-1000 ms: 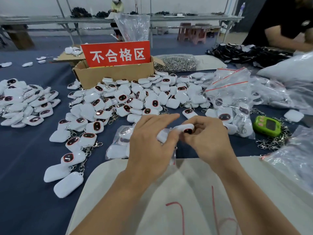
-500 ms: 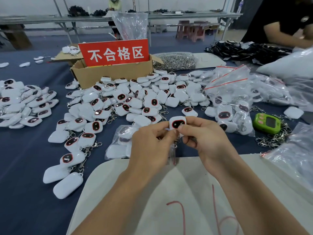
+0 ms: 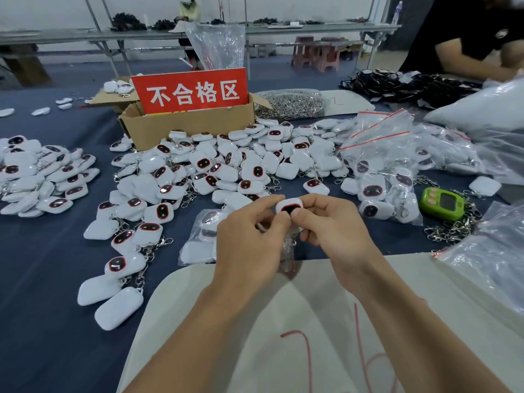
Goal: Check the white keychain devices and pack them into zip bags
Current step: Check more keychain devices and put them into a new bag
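Head view, hands: the left hand (image 3: 249, 239) and right hand (image 3: 334, 231) meet at the centre of the frame, each pinching the same white keychain device (image 3: 289, 207) between thumb and forefinger.
Held device: it is raised above the table, its dark, red-rimmed face turned toward the camera and partly covered by both thumbs.
Below the hands: a strip of clear plastic (image 3: 288, 251) hangs between the palms; I cannot tell whether it is a zip bag.
Loose pile (image 3: 226, 165): many more white devices with clasps lie heaped just above the hands and trail toward the lower left.
Left heap (image 3: 37, 174): a second mound sits at the left edge, apart from the first.
Packed zip bags (image 3: 380, 171): red-striped and filled, they lie right of centre.
Flat bag (image 3: 204, 236): it holds devices and lies just left of the left hand.
Cardboard box (image 3: 187, 126): it stands upper centre, behind the pile, with a red sign (image 3: 190, 90) standing in it.
Green gadget (image 3: 441, 203): it rests on loose chains at the right.
Table cover (image 3: 42, 279): dark blue.
Pale sheet (image 3: 312, 336): it lies under the forearms and bears red marks.
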Available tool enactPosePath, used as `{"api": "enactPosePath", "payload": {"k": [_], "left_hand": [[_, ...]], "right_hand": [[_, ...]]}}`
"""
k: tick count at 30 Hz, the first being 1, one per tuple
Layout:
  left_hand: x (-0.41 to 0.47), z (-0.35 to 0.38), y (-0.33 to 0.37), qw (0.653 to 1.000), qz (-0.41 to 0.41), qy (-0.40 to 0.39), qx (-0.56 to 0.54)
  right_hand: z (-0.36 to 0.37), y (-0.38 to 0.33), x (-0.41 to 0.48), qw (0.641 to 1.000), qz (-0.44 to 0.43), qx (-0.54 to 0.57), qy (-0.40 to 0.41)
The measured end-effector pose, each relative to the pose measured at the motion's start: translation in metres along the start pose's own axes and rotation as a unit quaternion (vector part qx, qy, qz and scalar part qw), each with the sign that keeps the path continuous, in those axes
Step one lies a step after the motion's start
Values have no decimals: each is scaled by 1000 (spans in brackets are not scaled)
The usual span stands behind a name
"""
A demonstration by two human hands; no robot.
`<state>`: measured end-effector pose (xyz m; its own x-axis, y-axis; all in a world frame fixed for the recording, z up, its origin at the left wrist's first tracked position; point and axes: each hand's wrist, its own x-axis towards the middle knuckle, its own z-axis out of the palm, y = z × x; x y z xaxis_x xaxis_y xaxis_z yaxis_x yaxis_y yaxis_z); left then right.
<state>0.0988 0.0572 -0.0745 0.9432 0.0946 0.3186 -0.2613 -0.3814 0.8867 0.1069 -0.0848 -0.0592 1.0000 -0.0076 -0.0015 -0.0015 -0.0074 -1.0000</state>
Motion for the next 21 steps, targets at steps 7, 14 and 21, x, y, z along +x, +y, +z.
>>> {"api": "enactPosePath", "payload": {"k": [7,14,21], "left_hand": [[3,-4,4,999,-3,23,-27],[4,-4,2,988,-50,49,-137],[6,-6,2,983,-59,34,-170]], "right_hand": [[2,-1,-5,999,-24,2,-46],[3,2,-4,999,-37,3,0],[4,1,-3,999,-22,22,-17]]}}
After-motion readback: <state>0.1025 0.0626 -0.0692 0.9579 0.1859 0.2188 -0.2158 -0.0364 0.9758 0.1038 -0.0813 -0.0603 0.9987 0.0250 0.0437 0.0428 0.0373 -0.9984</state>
